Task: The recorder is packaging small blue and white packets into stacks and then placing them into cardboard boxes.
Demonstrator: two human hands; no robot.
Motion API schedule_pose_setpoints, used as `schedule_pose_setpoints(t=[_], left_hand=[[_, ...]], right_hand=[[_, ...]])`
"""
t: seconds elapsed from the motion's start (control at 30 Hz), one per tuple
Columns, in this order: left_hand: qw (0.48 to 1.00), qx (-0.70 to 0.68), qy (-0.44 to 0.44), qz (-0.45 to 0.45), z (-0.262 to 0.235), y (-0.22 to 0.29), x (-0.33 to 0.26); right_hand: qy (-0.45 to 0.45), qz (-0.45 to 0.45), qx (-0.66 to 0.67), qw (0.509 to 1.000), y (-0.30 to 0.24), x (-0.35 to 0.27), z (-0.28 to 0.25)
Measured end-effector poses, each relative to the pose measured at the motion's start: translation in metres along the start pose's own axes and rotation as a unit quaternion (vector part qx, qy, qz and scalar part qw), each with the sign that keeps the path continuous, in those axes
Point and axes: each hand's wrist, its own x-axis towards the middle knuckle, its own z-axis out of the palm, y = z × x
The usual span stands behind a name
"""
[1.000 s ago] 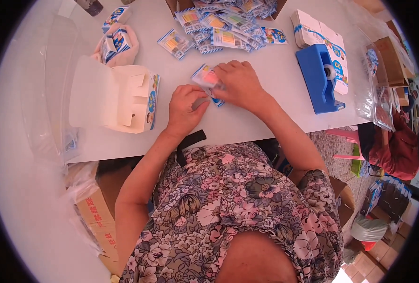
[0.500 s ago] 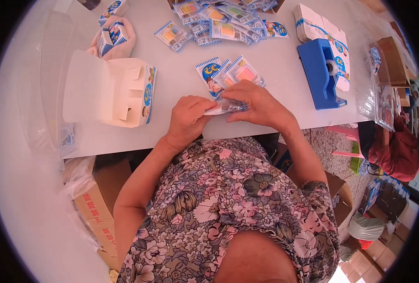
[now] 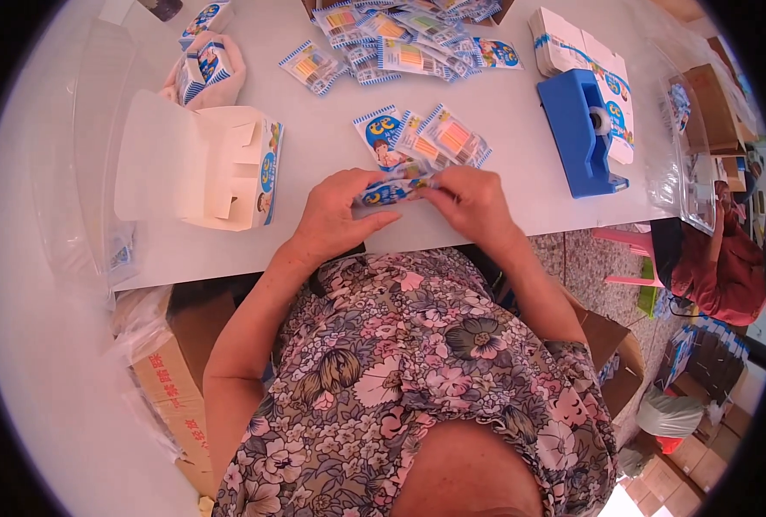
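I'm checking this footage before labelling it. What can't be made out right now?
All in the head view:
- Held packet: its two ends, covered by the left hand and right hand.
- Packet pile: the lower packets, hidden under the upper ones.
- Cardboard box: its far part, cut off by the upper edge.
- Dark object at upper left: what it is, cut off by the upper edge.

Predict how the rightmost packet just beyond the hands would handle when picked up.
The packet probably feels light, being small and flat. Its clear film may be slippery, and its thin striped ends may flex.
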Motion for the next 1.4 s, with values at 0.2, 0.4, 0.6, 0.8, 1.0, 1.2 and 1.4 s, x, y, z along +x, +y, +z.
schedule_pose_setpoints(t=[0.2, 0.4, 0.6, 0.8, 1.0, 1.2, 1.4], left_hand=[[0.993, 0.057, -0.086, 0.048, -0.002, 0.001, -0.007], [0.992, 0.031, -0.065, 0.107, 0.015, 0.001, -0.005], [0.969, 0.167, 0.021, 0.182, 0.007, 0.020, 0.002], [0.995, -0.063, -0.079, -0.008, 0.017, 0.000, -0.012], [0.993, 0.011, 0.044, 0.105, 0.015, 0.005, -0.009], [0.991, 0.059, -0.045, 0.108, 0.003, -0.001, -0.017], [0.994, 0.027, -0.043, 0.093, -0.003, -0.009, -0.026]], right_hand=[[0.172, -0.077, -0.040, 0.981, 0.010, 0.008, -0.029], [0.088, -0.013, -0.109, 0.990, 0.046, 0.001, -0.022], [-0.027, -0.086, 0.026, 0.996, 0.014, -0.009, -0.020], [0.117, -0.080, -0.116, 0.983, 0.024, 0.015, -0.011], [0.086, -0.136, -0.038, 0.986, 0.010, 0.005, -0.012], [-0.095, 0.162, 0.074, 0.979, -0.004, 0.050, -0.001], [0.040, -0.104, -0.140, 0.984, -0.007, 0.079, 0.024]])
